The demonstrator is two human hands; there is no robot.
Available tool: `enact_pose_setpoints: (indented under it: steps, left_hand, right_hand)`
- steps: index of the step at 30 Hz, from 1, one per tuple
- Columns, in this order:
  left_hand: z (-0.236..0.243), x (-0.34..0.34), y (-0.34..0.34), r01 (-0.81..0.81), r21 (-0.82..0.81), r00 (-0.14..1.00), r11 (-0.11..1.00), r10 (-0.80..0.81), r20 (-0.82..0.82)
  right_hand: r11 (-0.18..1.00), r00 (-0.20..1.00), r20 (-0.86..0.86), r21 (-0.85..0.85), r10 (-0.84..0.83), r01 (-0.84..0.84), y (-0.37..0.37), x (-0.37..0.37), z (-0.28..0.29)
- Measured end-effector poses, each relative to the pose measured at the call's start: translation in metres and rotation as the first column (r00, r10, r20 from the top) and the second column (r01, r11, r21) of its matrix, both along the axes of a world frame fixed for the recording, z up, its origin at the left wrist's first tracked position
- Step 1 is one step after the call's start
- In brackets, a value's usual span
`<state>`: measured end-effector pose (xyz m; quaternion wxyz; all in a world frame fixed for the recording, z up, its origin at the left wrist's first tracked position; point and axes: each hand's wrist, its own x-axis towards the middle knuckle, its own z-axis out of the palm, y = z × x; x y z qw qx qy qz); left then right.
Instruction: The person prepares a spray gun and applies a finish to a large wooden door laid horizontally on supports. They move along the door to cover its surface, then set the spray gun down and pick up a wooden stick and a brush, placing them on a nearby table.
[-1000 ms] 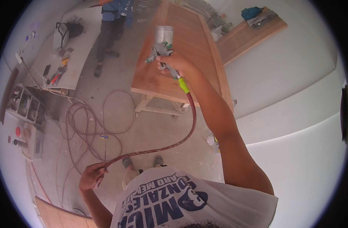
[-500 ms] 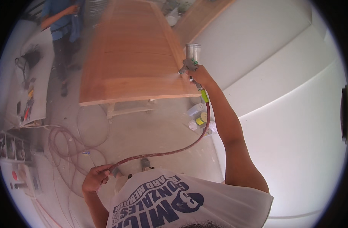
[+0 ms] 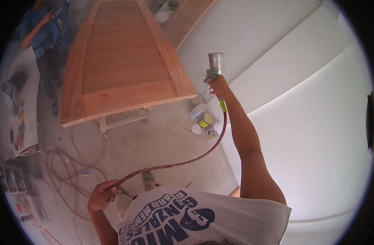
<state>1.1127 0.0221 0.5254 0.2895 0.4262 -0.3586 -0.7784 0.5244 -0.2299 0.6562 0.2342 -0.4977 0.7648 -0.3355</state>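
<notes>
My right hand (image 3: 219, 87) is closed round a spray gun (image 3: 212, 76) with a metal cup (image 3: 216, 62) on top, held out beyond the right edge of the wooden door panel (image 3: 121, 67). From the gun's yellow-green fitting (image 3: 223, 105) a dark red air hose (image 3: 187, 161) sags across to my left hand (image 3: 102, 195), whose fingers pinch it low at the left. The reddish-brown panel lies flat on a wooden stand (image 3: 123, 120), its near corner close to the gun but apart from it.
Cans and bottles, among them a yellow can (image 3: 206, 119), stand on the floor below the gun. Loose hose (image 3: 62, 171) coils at the left. Another person (image 3: 44, 41) stands left of the panel. A white wall (image 3: 301, 134) fills the right; a cluttered worktop (image 3: 25, 106) lines the left.
The spray gun has moved right, off the panel's edge, and the mist by its nozzle is gone. My view has shifted, so the panel sits further left. My left hand still pinches the hose.
</notes>
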Motion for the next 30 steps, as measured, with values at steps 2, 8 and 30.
enact_pose_setpoints:
  steps: [2, 8, 30]
  left_hand:
    - [-0.004, 0.018, 0.003, -0.004, -0.010, 1.000, 1.000, 0.003, -0.029]
    - [-0.005, 0.094, 0.024, -0.081, -0.063, 0.997, 0.995, 0.081, -0.003]
    - [0.062, 0.088, 0.188, -0.438, 0.081, 0.897, 0.895, 0.441, -0.025]
  right_hand:
    - [0.999, 0.996, 0.067, -0.005, 0.052, -0.052, 0.004, 0.031, 0.014]
    - [0.964, 0.944, 0.202, -0.004, 0.260, -0.265, -0.018, 0.153, 0.038]
    - [0.732, 0.661, 0.456, 0.030, 0.596, -0.680, -0.002, 0.360, 0.105]
